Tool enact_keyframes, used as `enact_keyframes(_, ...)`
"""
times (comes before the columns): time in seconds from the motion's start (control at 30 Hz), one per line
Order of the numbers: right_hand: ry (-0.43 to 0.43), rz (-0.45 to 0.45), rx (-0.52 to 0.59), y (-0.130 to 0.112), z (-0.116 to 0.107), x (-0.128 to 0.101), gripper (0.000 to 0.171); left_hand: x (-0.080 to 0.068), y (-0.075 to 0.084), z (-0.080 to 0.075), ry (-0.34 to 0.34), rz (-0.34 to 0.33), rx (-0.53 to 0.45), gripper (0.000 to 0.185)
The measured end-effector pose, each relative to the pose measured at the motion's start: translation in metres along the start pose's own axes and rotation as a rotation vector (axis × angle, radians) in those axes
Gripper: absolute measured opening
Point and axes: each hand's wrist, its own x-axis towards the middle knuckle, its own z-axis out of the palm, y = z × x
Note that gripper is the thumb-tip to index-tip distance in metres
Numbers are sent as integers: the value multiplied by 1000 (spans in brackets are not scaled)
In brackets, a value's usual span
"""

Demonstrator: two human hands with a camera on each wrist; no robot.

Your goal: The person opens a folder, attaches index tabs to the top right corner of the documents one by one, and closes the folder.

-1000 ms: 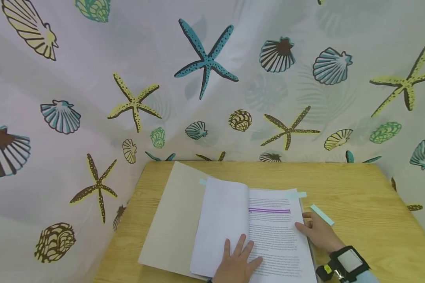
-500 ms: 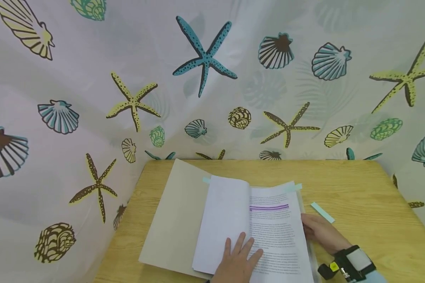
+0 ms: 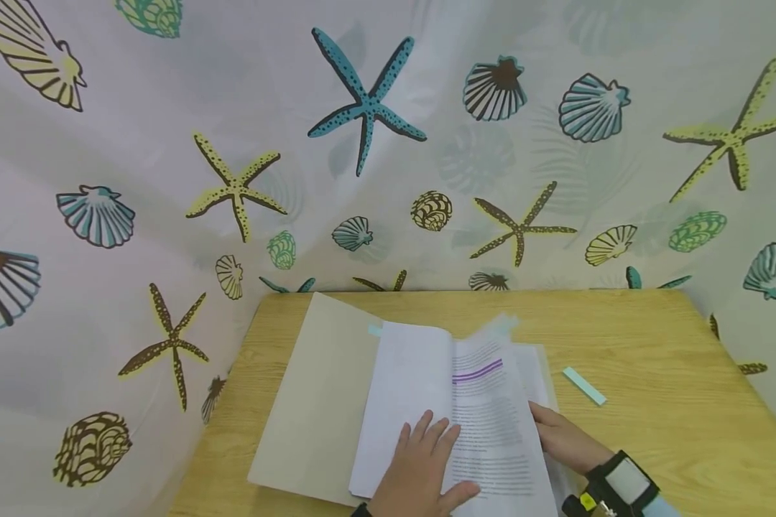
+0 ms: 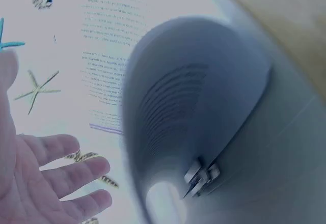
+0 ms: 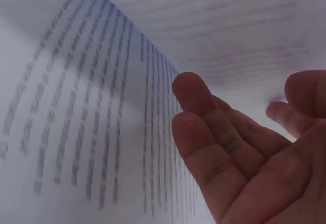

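Observation:
A booklet of printed sheets lies open on the table, its cream cover (image 3: pixel 313 388) folded out to the left. My left hand (image 3: pixel 414 467) rests with spread fingers near the fold, over the blank left page (image 3: pixel 407 380). A printed page (image 3: pixel 491 431) with purple lines bends upward along its right side, a pale blue tab (image 3: pixel 506 324) at its top corner. At that raised edge is my right hand (image 3: pixel 565 438), its fingertips hidden behind the page. The right wrist view shows its fingers (image 5: pixel 196 132) loosely extended beneath the lifted sheet. Another sheet (image 3: pixel 532 370) shows underneath.
A pale blue strip (image 3: pixel 584 386) lies on the wooden table (image 3: pixel 653 359) to the right of the booklet. Another pale tab (image 3: pixel 375 330) sticks out at the left page's top. Behind the table hangs a shell-and-starfish curtain (image 3: pixel 388 187).
The printed page has risen from nearly flat and bends leftward, baring the sheet below. My right hand has shifted slightly left, its fingers passing behind the page edge. My left hand stays near the fold.

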Motion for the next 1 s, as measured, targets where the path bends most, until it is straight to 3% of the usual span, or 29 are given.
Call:
enact_keyframes(0.13, -42, -65, -86, -8, 18, 7, 59, 2, -5, -13, 117, 5, -118, 61)
enact_keyframes(0.27, -45, -133, -244, -13, 32, 14, 56, 2, -13, -27, 183, -4, -252, 50)
enact_keyframes(0.4, -10, -201, -397, -17, 45, 21, 53, 1, -24, -45, 213, -62, -316, 48)
enact_keyframes(0.5, 9, -237, -490, -20, 54, 26, 53, 2, -34, -62, 215, -144, -294, 50)
enact_keyframes(0.6, 9, -255, -534, -23, 62, 31, 52, 4, -41, -75, 200, -219, -235, 56)
enact_keyframes(0.7, 15, -252, -588, -24, 68, 35, 52, 5, -45, -81, 170, -240, -166, 62)
enact_keyframes(0.83, 35, -230, -669, -24, 73, 39, 52, 8, -40, -76, 104, -186, -93, 62)
enact_keyframes(1.0, 60, -241, -724, -22, 77, 42, 52, 13, -26, -55, -6, -89, -33, 64)
